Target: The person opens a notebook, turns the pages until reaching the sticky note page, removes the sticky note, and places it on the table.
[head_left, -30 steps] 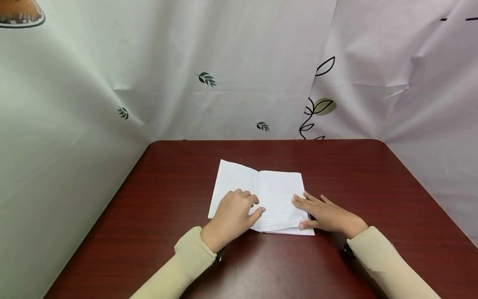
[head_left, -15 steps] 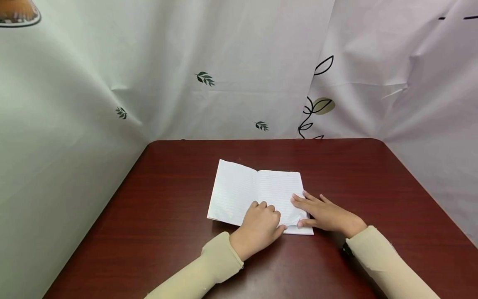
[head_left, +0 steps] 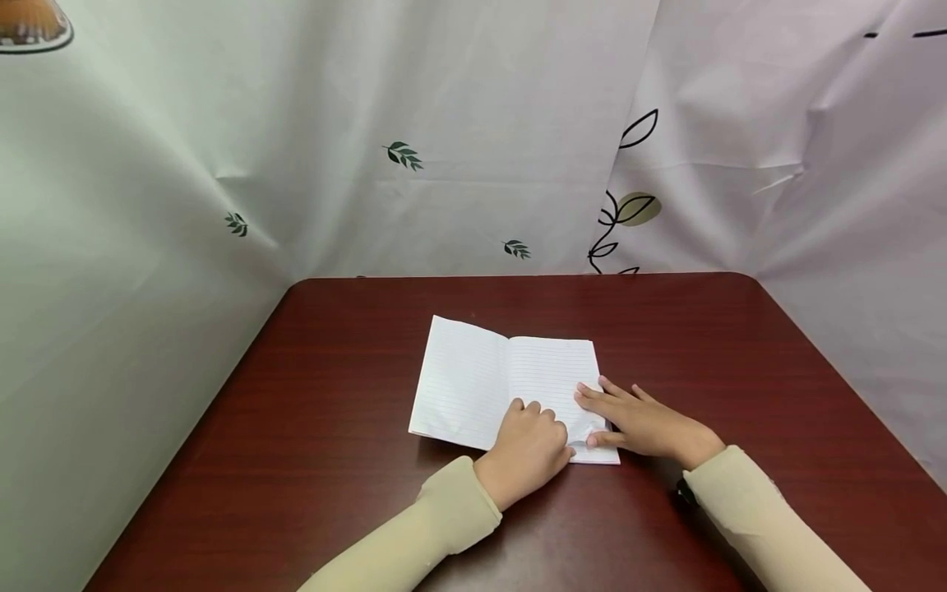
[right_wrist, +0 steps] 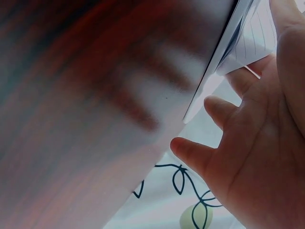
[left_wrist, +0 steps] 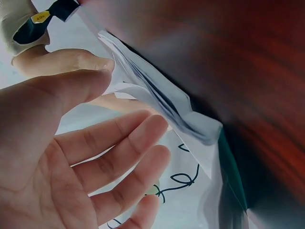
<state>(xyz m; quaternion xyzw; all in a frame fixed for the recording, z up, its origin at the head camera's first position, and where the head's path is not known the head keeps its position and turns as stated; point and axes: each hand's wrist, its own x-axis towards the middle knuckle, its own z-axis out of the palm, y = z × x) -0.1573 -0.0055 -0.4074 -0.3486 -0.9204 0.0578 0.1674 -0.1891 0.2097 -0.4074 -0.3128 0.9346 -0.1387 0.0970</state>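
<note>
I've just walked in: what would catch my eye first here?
Probably the bright, open notebook, lying on the dark red table. Next come the hands: the left hand at its near edge, the right hand with fingers spread over the right page's outer edge. Behind the table, a pale, leaf-patterned cloth fills the background.

Notebook is lying open near the middle of the dark red-brown table, lined white pages facing up. Left page is sitting slightly raised along its near edge. Right page is showing wrinkles toward its near outer corner. Left wrist view: leaves are standing apart; a green strip is showing beside them.
</note>
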